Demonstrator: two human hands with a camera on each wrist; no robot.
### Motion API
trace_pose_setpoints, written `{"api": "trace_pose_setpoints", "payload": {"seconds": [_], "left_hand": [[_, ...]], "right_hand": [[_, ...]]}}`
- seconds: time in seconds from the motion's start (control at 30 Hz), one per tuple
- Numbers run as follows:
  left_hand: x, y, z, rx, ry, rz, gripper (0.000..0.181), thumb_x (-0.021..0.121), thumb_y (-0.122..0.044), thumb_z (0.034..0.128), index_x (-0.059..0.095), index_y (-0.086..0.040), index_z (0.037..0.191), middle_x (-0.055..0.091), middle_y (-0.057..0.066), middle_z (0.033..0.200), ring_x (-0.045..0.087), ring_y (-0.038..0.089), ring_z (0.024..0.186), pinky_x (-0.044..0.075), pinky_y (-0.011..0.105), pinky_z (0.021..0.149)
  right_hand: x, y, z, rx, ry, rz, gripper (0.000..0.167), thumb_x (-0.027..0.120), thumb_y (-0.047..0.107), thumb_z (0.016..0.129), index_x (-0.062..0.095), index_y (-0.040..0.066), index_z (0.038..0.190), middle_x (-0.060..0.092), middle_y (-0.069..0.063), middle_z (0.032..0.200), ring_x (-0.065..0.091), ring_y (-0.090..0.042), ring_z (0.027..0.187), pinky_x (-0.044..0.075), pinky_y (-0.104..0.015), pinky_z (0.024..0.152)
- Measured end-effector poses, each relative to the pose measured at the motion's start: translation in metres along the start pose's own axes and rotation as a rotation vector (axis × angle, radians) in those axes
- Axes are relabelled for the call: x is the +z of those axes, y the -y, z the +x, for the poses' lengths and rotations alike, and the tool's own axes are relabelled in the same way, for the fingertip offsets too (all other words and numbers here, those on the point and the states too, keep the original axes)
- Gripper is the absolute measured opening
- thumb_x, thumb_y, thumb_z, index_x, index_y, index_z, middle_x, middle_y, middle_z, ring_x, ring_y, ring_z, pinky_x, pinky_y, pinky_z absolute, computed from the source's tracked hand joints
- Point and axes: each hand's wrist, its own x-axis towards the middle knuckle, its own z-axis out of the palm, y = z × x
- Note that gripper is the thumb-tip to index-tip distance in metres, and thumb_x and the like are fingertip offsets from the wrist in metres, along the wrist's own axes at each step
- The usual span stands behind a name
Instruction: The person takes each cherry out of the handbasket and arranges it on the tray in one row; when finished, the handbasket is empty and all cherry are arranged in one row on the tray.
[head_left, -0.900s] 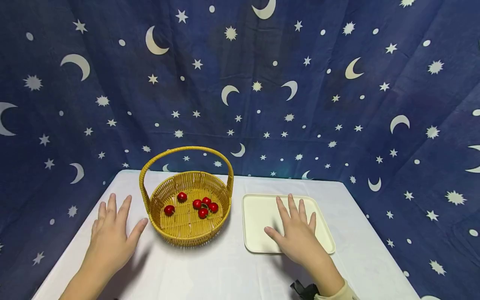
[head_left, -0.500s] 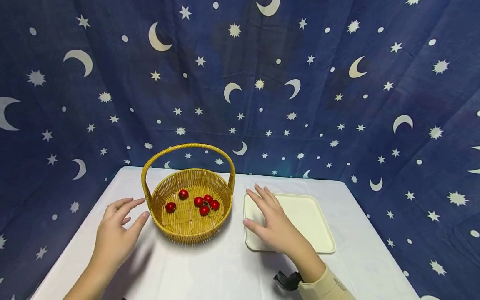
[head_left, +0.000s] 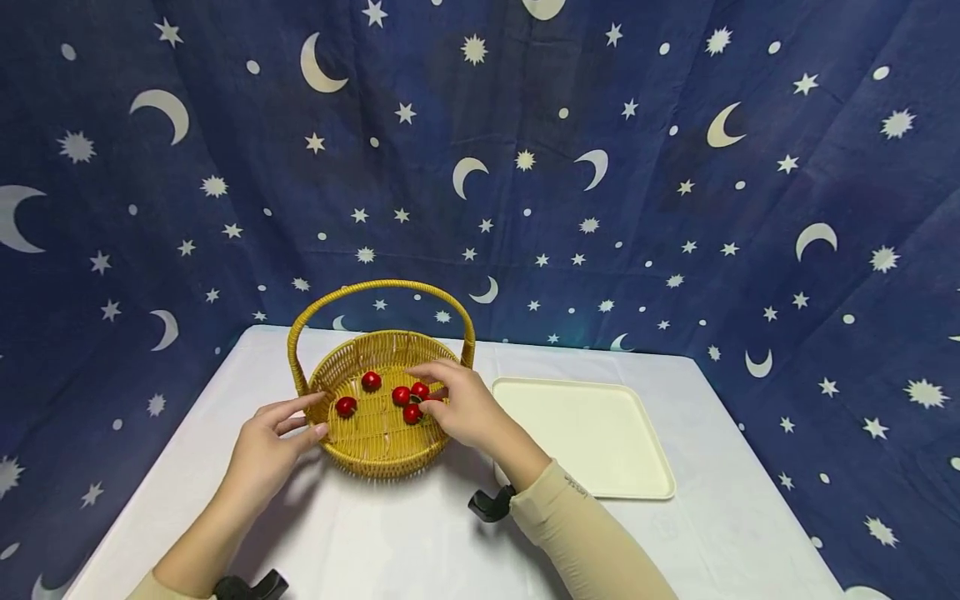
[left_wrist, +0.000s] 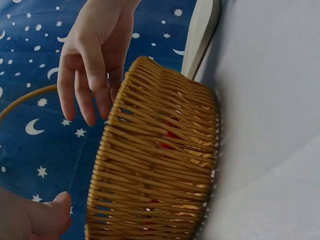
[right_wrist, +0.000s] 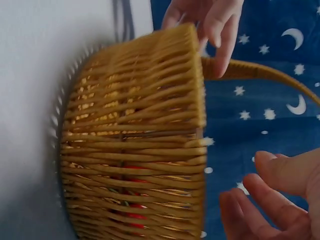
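Both hands (head_left: 267, 446) (head_left: 468, 407) are at the basket (head_left: 384, 468) of red cherries (head_left: 401, 397)

Golden-brown basket (head_left: 386, 468), red cherries (head_left: 371, 382), cream tray (head_left: 585, 437), navy moon-and-star backdrop (head_left: 420, 108)

Red cherries (head_left: 401, 396) inside upright wicker basket (head_left: 384, 467)

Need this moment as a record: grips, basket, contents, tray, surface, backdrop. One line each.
left grip: at the basket's left rim; firm contact unclear
right grip: above the basket's right part, near clustered cherries; nothing visibly held
basket: yellow-brown, woven, upright, arched handle raised
cherries: red, in the basket; five visible, more may be hidden
tray: cream, rounded corners, right of the basket
surface: white tablecloth
backdrop: dark blue, pale moons and stars
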Motion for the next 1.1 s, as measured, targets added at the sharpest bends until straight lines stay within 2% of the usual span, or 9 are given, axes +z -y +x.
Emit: {"api": "trace_pose_setpoints", "payload": {"seconds": [0.13,0.23,0.4,0.6,0.87,1.1], "left_hand": [[0.005,0.007,0.003,-0.042,0.024,-0.016,0.052,0.078,-0.009,0.0983,0.063,-0.004,0.148,0.047,0.03,0.148,0.062,0.05,0.134,0.055,0.01,0.079],[0.007,0.01,0.003,-0.042,0.027,-0.012,0.05,0.077,-0.011,0.0997,0.064,-0.004,0.147,0.048,0.03,0.146,0.062,0.05,0.133,0.057,0.011,0.079],[0.011,0.015,0.002,-0.056,0.048,-0.017,0.049,0.076,-0.017,0.1018,0.064,-0.007,0.148,0.048,0.028,0.149,0.06,0.05,0.136,0.057,0.012,0.083],[0.014,0.017,0.001,-0.065,0.056,-0.01,0.045,0.074,-0.021,0.1035,0.065,-0.007,0.145,0.048,0.027,0.152,0.059,0.05,0.138,0.055,0.013,0.087],[0.012,0.02,0.001,-0.074,0.035,-0.047,0.046,0.077,-0.021,0.1018,0.065,-0.005,0.144,0.047,0.025,0.155,0.059,0.048,0.139,0.055,0.01,0.087],[0.011,0.026,0.001,-0.063,0.054,-0.13,0.051,0.082,-0.014,0.0966,0.065,-0.003,0.143,0.046,0.024,0.158,0.061,0.047,0.138,0.057,0.011,0.085]], "right_hand": [[0.01,-0.005,0.017,0.038,0.069,-0.08,0.046,0.076,0.002,0.097,0.071,0.021,0.139,0.072,0.003,0.134,0.069,-0.02,0.122,0.06,-0.033,0.102],[0.016,-0.01,0.026,0.06,0.125,-0.118,0.045,0.074,0.0,0.098,0.072,0.02,0.138,0.073,0.002,0.134,0.07,-0.019,0.12,0.059,-0.033,0.102],[0.02,-0.018,0.033,0.118,0.213,-0.226,0.044,0.071,-0.005,0.097,0.074,0.017,0.135,0.076,-0.002,0.128,0.07,-0.017,0.114,0.06,-0.033,0.099],[0.025,-0.022,0.04,0.127,0.269,-0.361,0.044,0.071,-0.008,0.089,0.079,0.016,0.125,0.08,0.002,0.12,0.071,-0.014,0.109,0.06,-0.028,0.095],[0.034,-0.018,0.049,0.104,0.321,-0.389,0.031,0.082,0.001,0.09,0.082,0.017,0.116,0.081,0.004,0.109,0.07,-0.01,0.1,0.059,-0.026,0.092],[0.044,-0.021,0.052,0.078,0.388,-0.337,0.026,0.089,0.006,0.087,0.082,0.021,0.107,0.079,0.009,0.098,0.066,-0.006,0.092,0.055,-0.021,0.086]]}}
